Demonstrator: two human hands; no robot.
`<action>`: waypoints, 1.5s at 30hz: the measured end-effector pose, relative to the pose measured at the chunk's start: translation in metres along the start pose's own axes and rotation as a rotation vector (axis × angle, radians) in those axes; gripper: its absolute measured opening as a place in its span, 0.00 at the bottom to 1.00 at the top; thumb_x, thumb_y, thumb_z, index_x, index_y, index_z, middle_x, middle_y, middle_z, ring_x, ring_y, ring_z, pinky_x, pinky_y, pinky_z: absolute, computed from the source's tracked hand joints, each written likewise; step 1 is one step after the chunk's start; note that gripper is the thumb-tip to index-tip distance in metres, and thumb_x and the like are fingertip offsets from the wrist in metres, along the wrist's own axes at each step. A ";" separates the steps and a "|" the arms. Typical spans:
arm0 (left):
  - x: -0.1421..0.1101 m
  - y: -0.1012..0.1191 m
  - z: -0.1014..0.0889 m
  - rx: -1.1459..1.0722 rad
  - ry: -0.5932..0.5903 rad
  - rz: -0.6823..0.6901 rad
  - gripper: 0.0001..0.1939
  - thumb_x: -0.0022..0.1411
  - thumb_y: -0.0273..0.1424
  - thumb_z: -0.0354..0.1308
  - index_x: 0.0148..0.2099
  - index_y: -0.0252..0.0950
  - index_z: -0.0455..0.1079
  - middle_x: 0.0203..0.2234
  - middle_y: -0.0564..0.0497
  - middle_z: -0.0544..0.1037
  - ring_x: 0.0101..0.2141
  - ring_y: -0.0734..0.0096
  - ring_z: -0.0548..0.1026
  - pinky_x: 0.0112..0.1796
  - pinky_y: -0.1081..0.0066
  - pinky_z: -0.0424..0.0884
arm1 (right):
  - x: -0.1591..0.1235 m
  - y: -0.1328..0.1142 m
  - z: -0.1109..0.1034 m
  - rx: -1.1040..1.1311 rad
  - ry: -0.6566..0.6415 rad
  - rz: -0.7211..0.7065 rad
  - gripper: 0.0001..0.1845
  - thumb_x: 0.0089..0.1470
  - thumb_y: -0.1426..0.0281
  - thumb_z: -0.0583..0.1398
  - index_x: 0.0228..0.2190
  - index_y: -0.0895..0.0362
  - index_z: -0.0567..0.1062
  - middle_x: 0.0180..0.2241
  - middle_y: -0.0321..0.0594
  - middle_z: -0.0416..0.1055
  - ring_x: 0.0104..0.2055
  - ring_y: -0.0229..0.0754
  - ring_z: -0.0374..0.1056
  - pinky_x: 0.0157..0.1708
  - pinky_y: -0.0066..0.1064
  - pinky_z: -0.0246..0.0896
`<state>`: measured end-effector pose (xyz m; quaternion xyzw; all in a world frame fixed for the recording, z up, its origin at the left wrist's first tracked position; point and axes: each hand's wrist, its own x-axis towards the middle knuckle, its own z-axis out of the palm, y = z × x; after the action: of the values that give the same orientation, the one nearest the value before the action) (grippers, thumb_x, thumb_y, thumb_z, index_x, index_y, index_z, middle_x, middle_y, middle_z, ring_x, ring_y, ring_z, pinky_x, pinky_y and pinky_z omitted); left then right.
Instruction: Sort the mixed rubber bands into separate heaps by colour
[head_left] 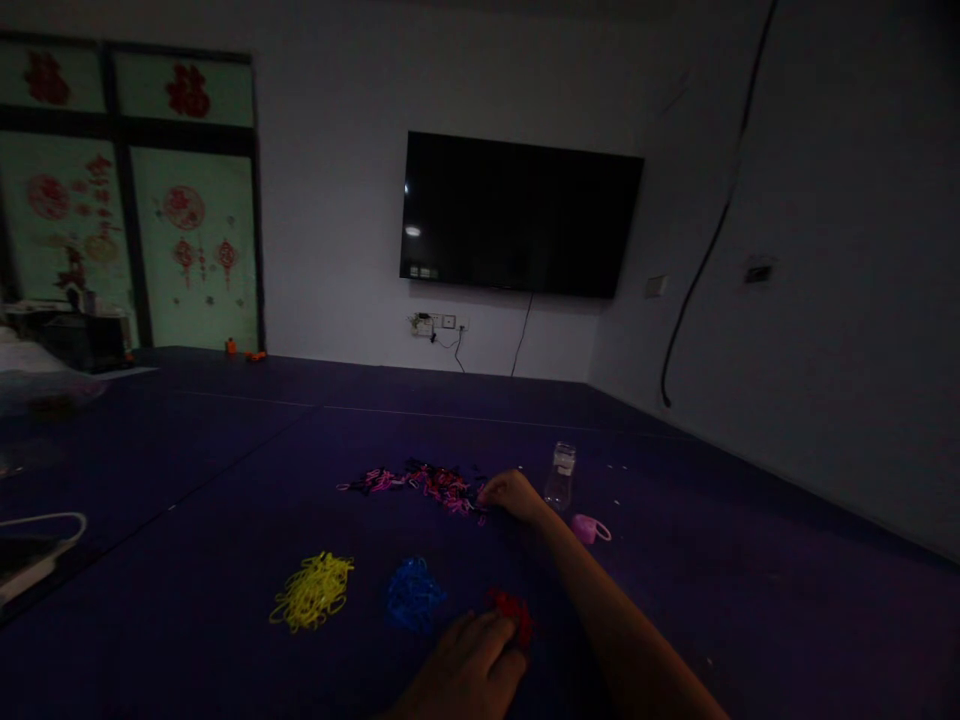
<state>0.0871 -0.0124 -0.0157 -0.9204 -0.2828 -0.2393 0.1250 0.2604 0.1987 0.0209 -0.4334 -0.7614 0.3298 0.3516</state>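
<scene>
A mixed heap of pink, red and dark rubber bands [442, 487] is spread across the purple surface. My right hand [516, 492] reaches to its right end, with thumb and fingertips pinched together on a rubber band that is barely visible. Nearer to me, my left hand [472, 662] rests beside a small pile of red rubber bands [514, 612], its bent fingers touching the edge and the thumb a little apart. Left of that lie a pile of blue rubber bands [414, 595] and a loose pile of yellow rubber bands [313, 592].
A clear bottle [560, 478] stands right of my right hand, with a pink cap with a loop [589, 528] beside my forearm. At the left edge is a white-rimmed object [37, 570], partly cut off. A television [521, 215] hangs on the far wall.
</scene>
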 end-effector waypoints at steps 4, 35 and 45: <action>0.000 0.000 0.004 0.014 0.011 0.001 0.12 0.67 0.35 0.46 0.46 0.36 0.66 0.46 0.46 0.72 0.45 0.64 0.71 0.45 0.63 0.69 | 0.005 0.008 0.002 0.069 0.066 -0.011 0.16 0.35 0.58 0.64 0.23 0.58 0.80 0.24 0.42 0.76 0.29 0.44 0.71 0.30 0.31 0.64; 0.000 0.002 0.005 -0.032 -0.030 -0.037 0.10 0.66 0.28 0.48 0.48 0.36 0.66 0.50 0.46 0.70 0.48 0.63 0.69 0.48 0.62 0.68 | -0.004 -0.014 0.004 -0.235 0.116 -0.038 0.09 0.40 0.64 0.61 0.19 0.57 0.77 0.19 0.37 0.72 0.22 0.37 0.65 0.21 0.25 0.53; 0.003 0.002 -0.024 -0.218 -0.155 -0.076 0.24 0.63 0.41 0.52 0.57 0.32 0.59 0.58 0.39 0.59 0.57 0.58 0.59 0.52 0.64 0.62 | -0.007 -0.045 0.017 0.765 0.125 0.271 0.13 0.42 0.63 0.58 0.20 0.55 0.59 0.12 0.23 0.49 0.12 0.27 0.40 0.12 0.21 0.32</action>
<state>0.0813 -0.0213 0.0060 -0.9330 -0.2984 -0.2012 -0.0073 0.2300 0.1713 0.0467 -0.3871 -0.4971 0.6056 0.4861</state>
